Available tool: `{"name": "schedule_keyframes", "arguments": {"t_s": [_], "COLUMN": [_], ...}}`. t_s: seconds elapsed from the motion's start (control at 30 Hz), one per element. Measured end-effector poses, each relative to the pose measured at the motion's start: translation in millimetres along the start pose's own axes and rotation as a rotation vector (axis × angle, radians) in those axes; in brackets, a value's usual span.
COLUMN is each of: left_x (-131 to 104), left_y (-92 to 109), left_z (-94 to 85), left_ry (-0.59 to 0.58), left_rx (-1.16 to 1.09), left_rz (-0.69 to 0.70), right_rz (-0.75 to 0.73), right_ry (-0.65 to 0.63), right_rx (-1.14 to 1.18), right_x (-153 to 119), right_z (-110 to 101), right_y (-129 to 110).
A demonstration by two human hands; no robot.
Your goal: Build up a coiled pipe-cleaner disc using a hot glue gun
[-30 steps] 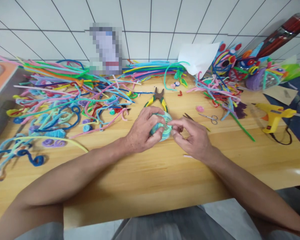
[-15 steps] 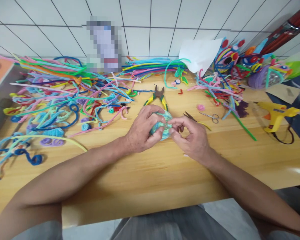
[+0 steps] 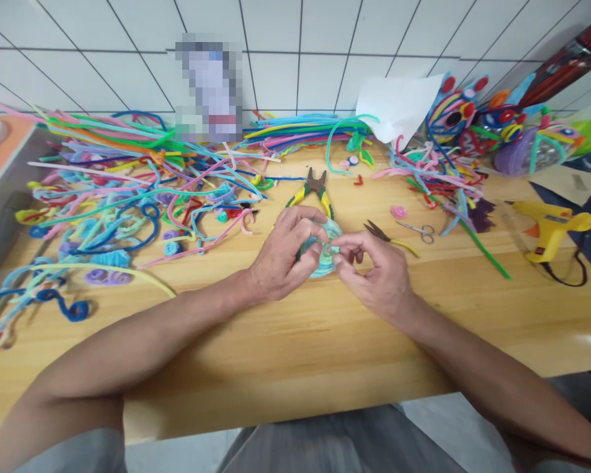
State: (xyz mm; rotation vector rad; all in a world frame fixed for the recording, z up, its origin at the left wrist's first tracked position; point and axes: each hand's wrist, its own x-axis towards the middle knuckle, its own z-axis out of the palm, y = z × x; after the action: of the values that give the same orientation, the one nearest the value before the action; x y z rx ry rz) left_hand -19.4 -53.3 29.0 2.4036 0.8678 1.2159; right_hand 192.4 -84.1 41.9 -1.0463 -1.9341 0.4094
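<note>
My left hand (image 3: pixel 283 256) grips a small round coil of teal and light-blue pipe cleaner (image 3: pixel 324 261) just above the wooden table (image 3: pixel 295 368). My right hand (image 3: pixel 377 269) meets it from the right, thumb and forefinger pinching the coil's front where a short end sticks out. Most of the coil is hidden by my fingers. Yellow-handled pliers (image 3: pixel 312 189) lie just behind my hands.
A big tangle of coloured pipe cleaners (image 3: pixel 123 184) covers the left and back of the table. Small scissors (image 3: pixel 416 229) and a second tool (image 3: pixel 381 234) lie right of my hands. A yellow glue gun (image 3: pixel 549 226) and finished pipe-cleaner figures (image 3: pixel 492 131) are at the far right.
Both hands stayed together on the coil; my fingers shifted slightly around it, and the view tilted a little.
</note>
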Motion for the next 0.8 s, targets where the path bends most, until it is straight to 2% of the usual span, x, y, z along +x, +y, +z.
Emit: {"name": "schedule_keyframes", "arguments": {"t_s": [0.8], "left_x": [3.9], "left_y": [2.1], "left_z": [2.8], "left_ry": [0.078], "left_rx": [-0.042], "left_rz": [0.012], "right_rz": [-0.085], "right_ry": [0.026], "right_rx": [-0.111], "right_x": [-3.7], "right_z": [-1.8], "right_y": [-0.4]}}
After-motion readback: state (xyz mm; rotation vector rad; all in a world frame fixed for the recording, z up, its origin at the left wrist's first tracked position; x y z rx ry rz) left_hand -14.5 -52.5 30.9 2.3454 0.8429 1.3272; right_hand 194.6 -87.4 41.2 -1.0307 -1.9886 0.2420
